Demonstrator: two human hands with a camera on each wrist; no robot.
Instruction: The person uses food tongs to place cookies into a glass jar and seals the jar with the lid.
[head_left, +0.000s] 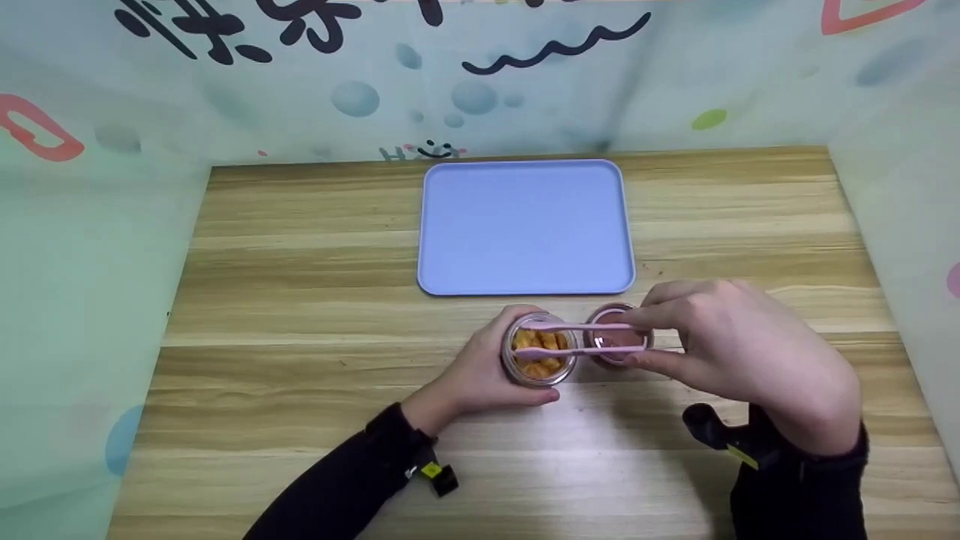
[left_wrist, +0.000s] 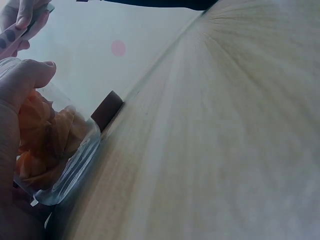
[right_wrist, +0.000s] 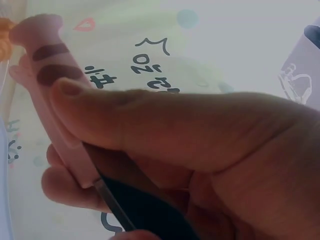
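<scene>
My left hand (head_left: pixel 476 371) grips a clear jar (left_wrist: pixel 82 162), its fingers and thumb wrapped round the sides. Orange snack pieces (head_left: pixel 541 367) fill the jar, whose top is uncovered. My right hand (head_left: pixel 739 352) pinches a pair of pink tongs (head_left: pixel 559 352) between thumb and fingers. The two arms of the tongs lie apart, their tips over the jar's mouth. In the right wrist view, dark stripes mark the pink end (right_wrist: pixel 47 37) of the tongs. A round reddish lid (head_left: pixel 611 338) lies on the table beside the jar, partly under the tongs.
Behind the jar and lid, a light blue rectangular tray (head_left: pixel 525 287) with a raised rim lies on the wood-grain table (head_left: pixel 300 300). A pale printed backdrop (head_left: pixel 540 112) rises along the table's far edge and both sides.
</scene>
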